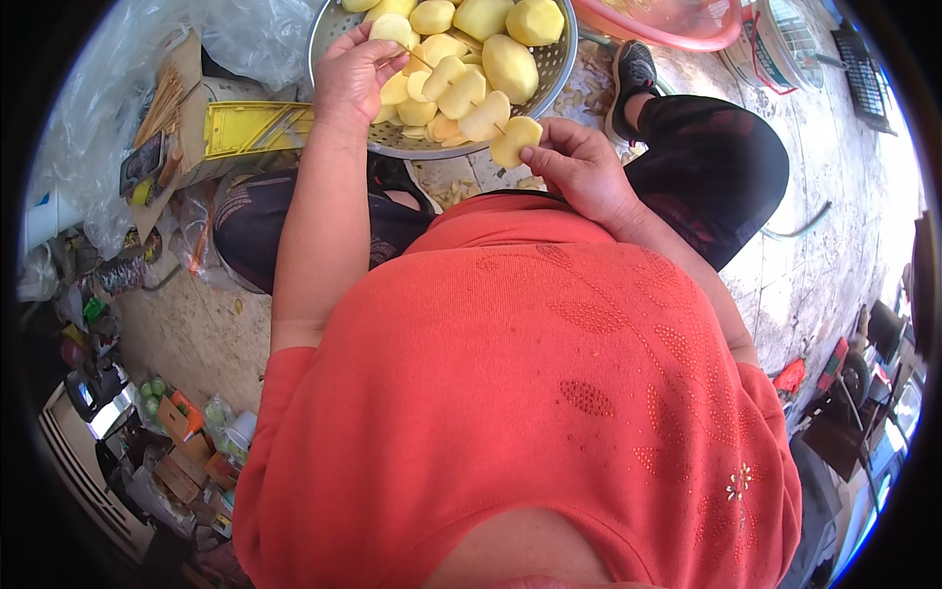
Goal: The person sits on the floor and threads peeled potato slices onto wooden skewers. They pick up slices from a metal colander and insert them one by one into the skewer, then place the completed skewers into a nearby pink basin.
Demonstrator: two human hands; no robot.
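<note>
A thin wooden skewer [421,62] with several potato slices threaded on it runs between my two hands, above a perforated metal colander [571,44]. My left hand [355,73] grips the skewer's upper end and a round potato slice [391,29]. At the lower end, my right hand [578,163] pinches another potato slice [516,141], which sits at the skewer's tip. Whole peeled potatoes [510,68] and loose slices [417,112] fill the colander under the skewer.
To the left stands a cardboard box [193,96] with bundled skewers [160,107], a yellow plastic tray [254,131] and a phone [143,163]. A pink basin [725,37] and a white bucket [762,55] are at the upper right. Peelings [458,193] lie on the floor below the colander.
</note>
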